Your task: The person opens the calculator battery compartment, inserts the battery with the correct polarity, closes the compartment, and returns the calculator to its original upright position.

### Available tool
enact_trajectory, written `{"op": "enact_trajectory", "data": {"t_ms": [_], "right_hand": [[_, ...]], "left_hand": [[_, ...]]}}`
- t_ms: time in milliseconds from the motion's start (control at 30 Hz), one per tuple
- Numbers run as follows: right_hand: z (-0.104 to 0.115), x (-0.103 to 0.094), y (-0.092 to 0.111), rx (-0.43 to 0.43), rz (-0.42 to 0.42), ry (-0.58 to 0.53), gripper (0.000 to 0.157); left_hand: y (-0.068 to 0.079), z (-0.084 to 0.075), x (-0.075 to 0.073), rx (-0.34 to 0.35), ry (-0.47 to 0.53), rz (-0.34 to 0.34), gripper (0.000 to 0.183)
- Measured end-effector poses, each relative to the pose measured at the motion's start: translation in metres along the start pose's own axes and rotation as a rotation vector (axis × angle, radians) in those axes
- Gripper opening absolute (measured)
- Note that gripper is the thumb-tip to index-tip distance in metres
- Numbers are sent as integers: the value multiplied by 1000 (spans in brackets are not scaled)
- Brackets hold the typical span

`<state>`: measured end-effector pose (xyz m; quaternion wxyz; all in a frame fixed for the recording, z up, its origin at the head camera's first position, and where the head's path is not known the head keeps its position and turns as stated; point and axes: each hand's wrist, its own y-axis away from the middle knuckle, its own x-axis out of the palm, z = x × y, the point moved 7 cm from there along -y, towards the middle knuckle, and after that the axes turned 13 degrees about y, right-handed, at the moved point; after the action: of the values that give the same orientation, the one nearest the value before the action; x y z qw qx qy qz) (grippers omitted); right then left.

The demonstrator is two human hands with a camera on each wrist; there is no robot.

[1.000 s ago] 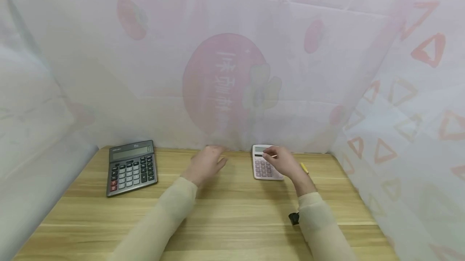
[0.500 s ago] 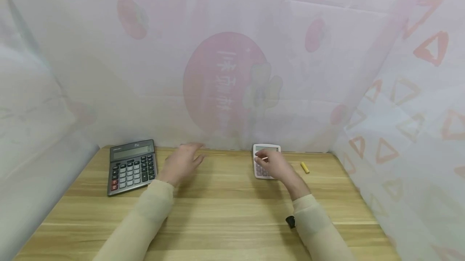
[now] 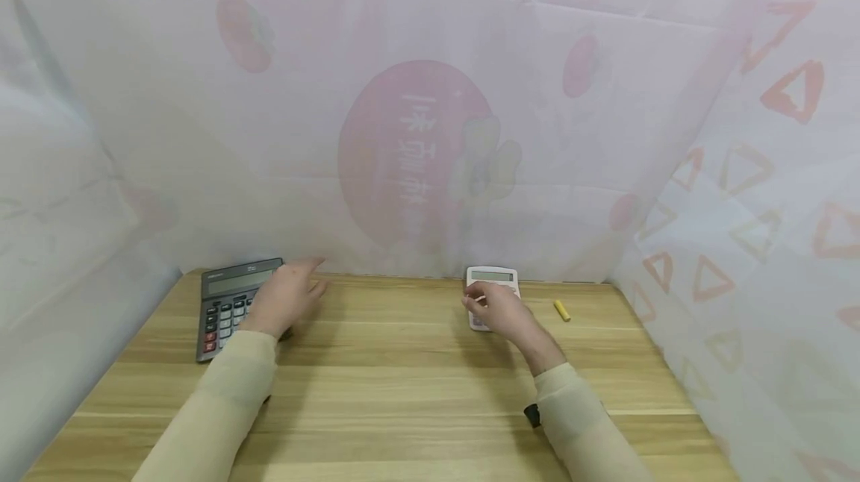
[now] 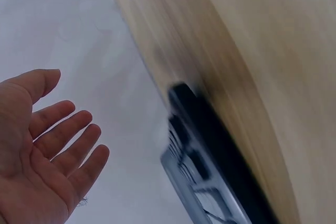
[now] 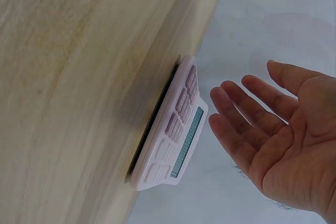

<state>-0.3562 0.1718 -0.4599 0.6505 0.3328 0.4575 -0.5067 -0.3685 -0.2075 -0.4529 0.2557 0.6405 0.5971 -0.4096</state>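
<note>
Head view, two hands (image 3: 284, 297) (image 3: 504, 312), two calculators (image 3: 228, 307) (image 3: 492, 275)

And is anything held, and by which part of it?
Nothing is held: the left hand is empty near the grey calculator, the right hand near the pink calculator.

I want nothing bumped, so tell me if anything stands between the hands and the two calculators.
Nothing visible: only open space separates the left hand from the dark calculator and the right hand from the pink calculator.
</note>
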Motion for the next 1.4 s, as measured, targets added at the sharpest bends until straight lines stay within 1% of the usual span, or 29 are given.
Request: {"op": "enact_trajectory", "data": {"t_ms": [100, 267, 367, 467, 633, 733, 867, 967, 1067, 1167, 1400], "right_hand": [[-1, 1, 0, 11, 3, 3, 30], [0, 1, 1, 5, 5, 2, 31], [0, 2, 0, 5, 7, -2, 32], [0, 2, 0, 9, 9, -9, 32], [0, 3, -1, 14, 15, -10, 32], [0, 3, -1, 16, 17, -6, 32], [0, 4, -1, 15, 22, -8, 32], [0, 4, 0, 8, 21, -9, 32], [0, 3, -1, 2, 22, -9, 32], [0, 2, 0, 8, 27, -17, 32], [0, 2, 0, 7, 26, -17, 31]], "left_hand": [[0, 18, -7, -31, 1, -4, 58], [0, 49, -18, -86, -7, -19, 62], [1, 67, -25, -128, 0, -8, 67], [2, 84, -32, -155, 0, 7, 72], [5, 110, -42, -208, 5, 35, 75], [6, 125, -49, -233, 4, 49, 76], [5, 143, -58, -243, -32, 60, 75], [5, 153, -63, -250, -55, 80, 75], [4, 160, -64, -254, -51, 102, 76], [3, 162, -64, -247, -55, 107, 74], [3, 164, -66, -265, -46, 107, 68]]}}
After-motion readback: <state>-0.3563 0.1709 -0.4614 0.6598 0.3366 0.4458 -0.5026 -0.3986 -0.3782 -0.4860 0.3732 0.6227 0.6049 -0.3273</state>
